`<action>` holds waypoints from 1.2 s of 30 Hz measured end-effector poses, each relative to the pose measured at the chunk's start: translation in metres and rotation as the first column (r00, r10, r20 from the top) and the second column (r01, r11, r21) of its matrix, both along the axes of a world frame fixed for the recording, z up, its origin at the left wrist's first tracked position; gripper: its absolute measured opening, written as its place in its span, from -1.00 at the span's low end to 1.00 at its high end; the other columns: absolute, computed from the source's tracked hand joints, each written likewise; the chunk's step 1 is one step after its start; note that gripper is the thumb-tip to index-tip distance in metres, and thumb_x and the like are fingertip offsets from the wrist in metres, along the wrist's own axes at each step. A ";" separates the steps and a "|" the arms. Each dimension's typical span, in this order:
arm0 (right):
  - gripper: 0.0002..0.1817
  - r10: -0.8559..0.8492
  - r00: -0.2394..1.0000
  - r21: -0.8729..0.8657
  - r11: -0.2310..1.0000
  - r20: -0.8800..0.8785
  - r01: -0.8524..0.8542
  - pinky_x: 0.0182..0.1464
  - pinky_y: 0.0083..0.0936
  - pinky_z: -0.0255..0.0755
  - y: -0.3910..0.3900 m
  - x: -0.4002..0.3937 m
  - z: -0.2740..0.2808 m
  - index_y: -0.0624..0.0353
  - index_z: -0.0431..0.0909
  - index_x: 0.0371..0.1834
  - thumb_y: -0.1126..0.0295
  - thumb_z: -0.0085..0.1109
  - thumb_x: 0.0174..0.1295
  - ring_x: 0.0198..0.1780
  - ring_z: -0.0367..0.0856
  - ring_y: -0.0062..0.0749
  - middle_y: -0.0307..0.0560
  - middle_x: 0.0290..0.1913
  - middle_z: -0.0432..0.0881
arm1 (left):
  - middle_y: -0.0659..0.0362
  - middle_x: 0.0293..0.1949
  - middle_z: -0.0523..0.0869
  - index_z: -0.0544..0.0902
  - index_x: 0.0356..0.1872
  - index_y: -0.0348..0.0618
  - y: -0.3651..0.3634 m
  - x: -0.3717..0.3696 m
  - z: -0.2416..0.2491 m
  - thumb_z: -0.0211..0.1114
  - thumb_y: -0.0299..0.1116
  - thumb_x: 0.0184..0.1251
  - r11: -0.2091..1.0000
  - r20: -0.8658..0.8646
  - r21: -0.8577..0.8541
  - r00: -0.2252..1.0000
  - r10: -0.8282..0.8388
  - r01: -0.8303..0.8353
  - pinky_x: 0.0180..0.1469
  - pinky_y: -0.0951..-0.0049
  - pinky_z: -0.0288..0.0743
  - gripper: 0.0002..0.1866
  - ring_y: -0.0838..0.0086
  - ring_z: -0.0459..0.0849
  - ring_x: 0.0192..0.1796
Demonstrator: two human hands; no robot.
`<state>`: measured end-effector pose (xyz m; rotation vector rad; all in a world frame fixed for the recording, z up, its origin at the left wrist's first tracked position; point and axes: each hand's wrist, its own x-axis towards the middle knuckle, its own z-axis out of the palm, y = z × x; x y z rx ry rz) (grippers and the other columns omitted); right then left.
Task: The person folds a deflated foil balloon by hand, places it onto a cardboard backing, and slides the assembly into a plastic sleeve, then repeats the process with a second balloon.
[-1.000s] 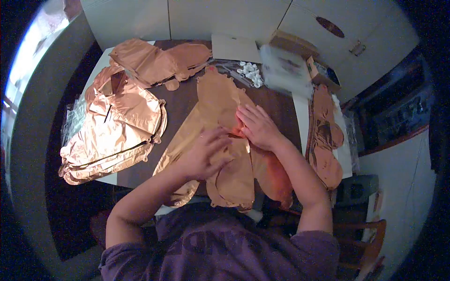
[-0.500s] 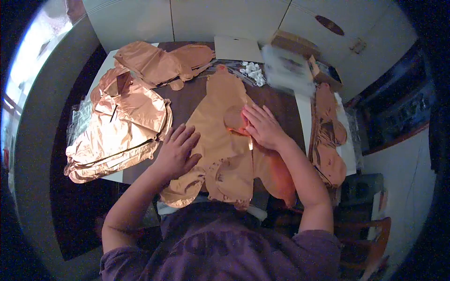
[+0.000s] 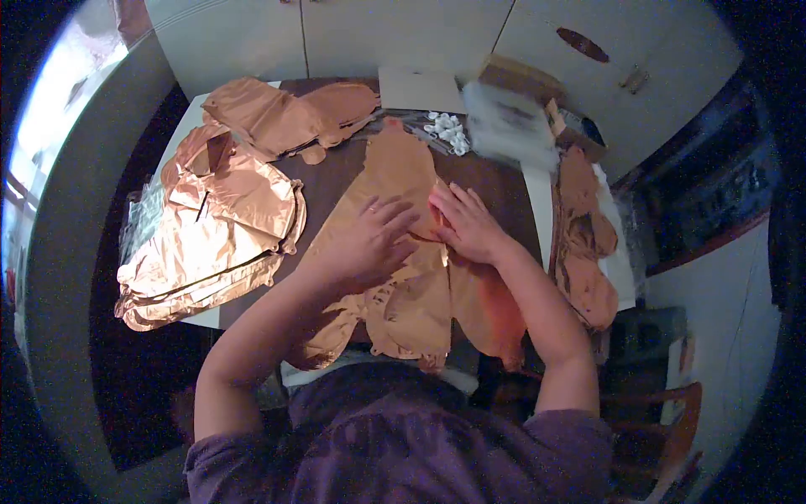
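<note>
A flat, uninflated copper-coloured foil balloon (image 3: 393,172) lies spread in front of me, narrow at its far end and lobed near my body. My left hand (image 3: 374,239) is over its middle with fingers stretched out, holding nothing. On the right edge of the foil rests my right hand (image 3: 470,225), its fingers extended and lying on the sheet. A reddish-orange patch shows beside those fingers, and another part of the foil (image 3: 495,311) under my right forearm glows reddish too.
Shiny stacks of folded foil (image 3: 218,218) lie to the left, with more foil (image 3: 290,118) behind. White small pieces (image 3: 447,132) and a clear plastic bag (image 3: 508,126) are at the back. Another foil stack (image 3: 585,252) lines the right side, near a cardboard box (image 3: 525,77).
My left hand has moved right and inward, from the foil's left edge to over its middle. My right hand stays at nearly the same place on the right edge.
</note>
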<state>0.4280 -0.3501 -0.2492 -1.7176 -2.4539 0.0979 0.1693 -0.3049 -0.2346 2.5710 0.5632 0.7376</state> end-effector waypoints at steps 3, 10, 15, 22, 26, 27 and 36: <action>-0.38 0.010 1.000 0.015 1.000 -0.010 -0.010 0.53 0.00 -0.10 -0.002 0.002 -0.002 0.13 0.20 0.44 0.22 0.07 0.34 0.53 0.04 0.13 0.01 0.52 0.16 | -0.11 0.33 0.43 0.45 0.28 -0.24 0.005 0.010 -0.011 0.25 -0.04 0.31 0.996 -0.116 0.089 0.993 -0.016 0.027 0.50 -0.11 -0.01 -0.38 -0.02 0.27 0.45; -0.37 -0.046 0.999 0.004 0.999 -0.017 0.046 0.54 0.01 -0.14 -0.001 -0.001 -0.007 0.05 0.20 0.44 0.19 0.08 0.32 0.54 0.02 0.08 -0.02 0.54 0.13 | -0.16 0.43 0.29 0.32 0.41 -0.23 0.005 0.005 -0.019 0.22 0.35 0.13 0.995 -0.295 0.065 0.954 -0.047 0.069 0.52 -0.18 -0.16 -0.02 -0.03 0.14 0.52; -0.45 -0.021 0.973 0.099 0.994 -0.231 0.045 0.49 -0.05 0.04 -0.002 0.005 -0.008 0.10 0.34 0.35 0.17 0.08 0.33 0.48 0.17 0.09 0.08 0.49 0.23 | -0.17 0.44 0.27 0.31 0.41 -0.23 0.005 0.005 -0.033 0.29 0.42 0.00 0.994 -0.222 0.088 0.974 -0.051 0.072 0.51 -0.19 -0.14 0.08 -0.08 0.14 0.52; -0.44 -0.641 0.766 -0.084 0.766 -0.050 0.637 0.21 -0.16 0.41 -0.096 -0.003 0.070 0.23 0.50 0.09 0.06 0.32 0.15 0.17 0.51 0.06 0.14 0.16 0.53 | -0.18 0.41 0.32 0.33 0.39 -0.24 0.006 0.004 -0.031 0.35 0.36 -0.04 0.994 -0.178 0.079 0.982 -0.057 0.072 0.50 -0.19 -0.09 0.07 -0.14 0.18 0.48; -0.57 -0.660 0.727 -0.067 0.730 0.191 0.680 -0.05 -0.20 0.51 -0.144 -0.001 0.064 0.24 0.57 -0.17 0.11 0.38 0.09 -0.10 0.63 -0.01 0.12 -0.11 0.66 | -0.15 0.40 0.31 0.33 0.37 -0.25 0.007 0.004 -0.030 0.34 0.33 -0.05 0.994 -0.193 0.083 0.980 -0.055 0.072 0.50 -0.15 -0.06 0.05 -0.06 0.18 0.49; -0.60 -0.669 0.734 -0.196 0.709 0.120 0.678 -0.11 -0.24 0.51 -0.144 0.005 0.058 0.25 0.58 -0.23 0.13 0.39 0.09 -0.17 0.64 -0.08 0.08 -0.20 0.66 | -0.15 0.40 0.31 0.33 0.37 -0.25 0.006 0.004 -0.031 0.35 0.33 -0.06 0.994 -0.182 0.080 0.982 -0.054 0.069 0.50 -0.15 -0.06 0.05 -0.06 0.18 0.49; -0.87 -0.399 0.645 -0.307 0.916 -0.651 0.257 -0.22 -0.58 0.46 -0.122 -0.070 0.080 0.23 0.56 -0.33 0.43 0.31 0.20 -0.32 0.52 -0.65 -0.26 -0.42 0.58 | -0.16 0.40 0.32 0.35 0.37 -0.23 0.010 0.002 -0.031 0.42 0.23 -0.09 0.996 -0.148 0.054 0.987 -0.060 0.069 0.50 -0.15 -0.03 0.03 -0.15 0.20 0.47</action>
